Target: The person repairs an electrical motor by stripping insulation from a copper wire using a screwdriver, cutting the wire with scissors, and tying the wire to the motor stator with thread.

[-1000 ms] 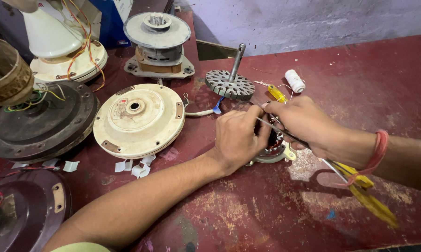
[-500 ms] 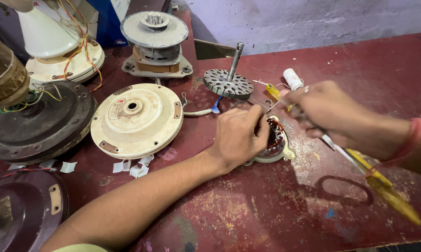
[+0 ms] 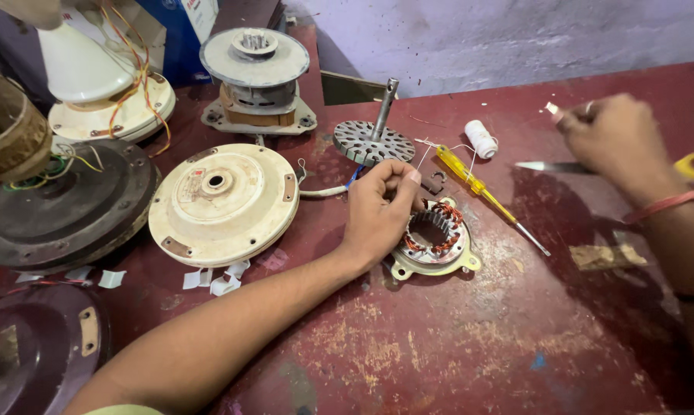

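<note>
A small stator (image 3: pixel 437 240) with copper windings lies on the worn red table (image 3: pixel 470 346). My left hand (image 3: pixel 379 206) rests on the stator's left edge and pinches a thin white thread (image 3: pixel 424 157) between thumb and forefinger. My right hand (image 3: pixel 614 142) is raised at the far right, well away from the stator. It grips scissors (image 3: pixel 548 166) with yellow handles, the blade pointing left, and a small pale bit shows at its fingertips. A yellow-handled screwdriver (image 3: pixel 474 183) and a white thread spool (image 3: pixel 481 138) lie between the two hands.
A toothed rotor with an upright shaft (image 3: pixel 372 137) stands behind the stator. A cream round motor cover (image 3: pixel 224 201), a dark motor housing (image 3: pixel 63 211), a grey motor (image 3: pixel 255 77) and a white fan base (image 3: pixel 101 84) fill the left side. Paper scraps (image 3: pixel 215 281) lie near my left forearm.
My right hand has pulled away from the stator, up and to the right, taking the scissors with it. My left hand has stayed at the stator.
</note>
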